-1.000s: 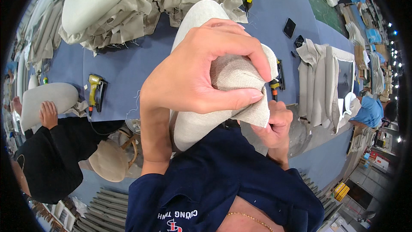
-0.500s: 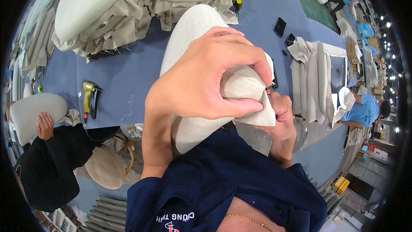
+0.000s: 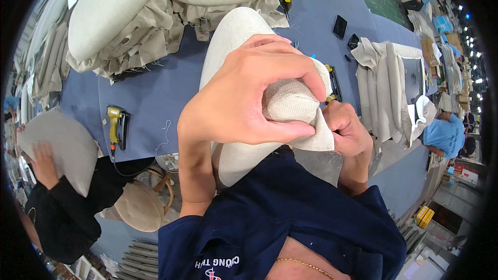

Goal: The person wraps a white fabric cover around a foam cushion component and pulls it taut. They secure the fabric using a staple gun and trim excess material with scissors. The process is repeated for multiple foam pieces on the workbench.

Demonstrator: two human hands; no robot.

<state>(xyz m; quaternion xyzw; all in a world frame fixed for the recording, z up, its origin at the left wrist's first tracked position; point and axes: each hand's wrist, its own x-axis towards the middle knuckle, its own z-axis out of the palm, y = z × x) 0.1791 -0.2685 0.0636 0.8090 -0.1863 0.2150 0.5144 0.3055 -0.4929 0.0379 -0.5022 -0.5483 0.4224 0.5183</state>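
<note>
An upholstered seat pad [image 3: 236,28] in light beige fabric stands tilted against my body, above the blue table. My left hand [image 3: 233,93] is curled round its end, thumb and fingers pressing the cloth over the rounded edge. A loose fold of the fabric [image 3: 322,134] sticks out beside my thumb. The closed fingers of my right hand [image 3: 346,128] pinch the outer edge of that fold, though the fingertips are partly hidden. Just beyond my right hand, a yellow and black staple gun [image 3: 333,84] is partly covered by the cloth and my left fingers.
Padded seats with hanging cloth [image 3: 119,15] are stacked at the far left. Another staple gun [image 3: 116,127] lies on the blue table [image 3: 150,93]. A phone [image 3: 340,27] and folded fabric [image 3: 384,88] are to the right. At left, a co-worker's hand [image 3: 44,166] touches a grey pad [image 3: 62,145].
My right hand has shifted slightly right and nearer to me, still at the fabric fold. My left hand keeps its grip. The co-worker's pad has turned and come nearer.
</note>
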